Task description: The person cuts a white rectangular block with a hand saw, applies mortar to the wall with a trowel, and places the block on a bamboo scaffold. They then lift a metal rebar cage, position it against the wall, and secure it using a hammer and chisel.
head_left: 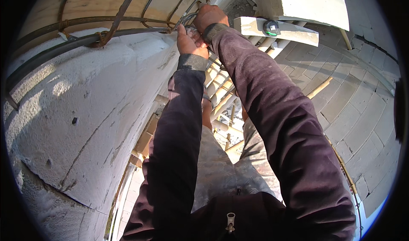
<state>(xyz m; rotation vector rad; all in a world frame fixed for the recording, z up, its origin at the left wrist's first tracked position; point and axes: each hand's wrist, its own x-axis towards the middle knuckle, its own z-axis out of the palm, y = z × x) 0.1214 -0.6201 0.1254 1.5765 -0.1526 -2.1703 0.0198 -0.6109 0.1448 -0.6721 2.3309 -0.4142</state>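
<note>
Both of my hands are close together at the end of a rusty reinforcing-bar cage, where several thin grey bent bars or wires meet. My left hand is closed, with the thumb up against these bars and the fingers curled. Just above and to its right, my right hand is closed in a fist, its back toward me. What lies inside each grip is hidden by the fingers. A thick dark bar runs leftward along the top of the pale block wall.
The rough block wall fills the left. A tape measure rests on a pale block strip at the upper right, below a larger white block. Poles cross beneath me. A grey block wall stands at right.
</note>
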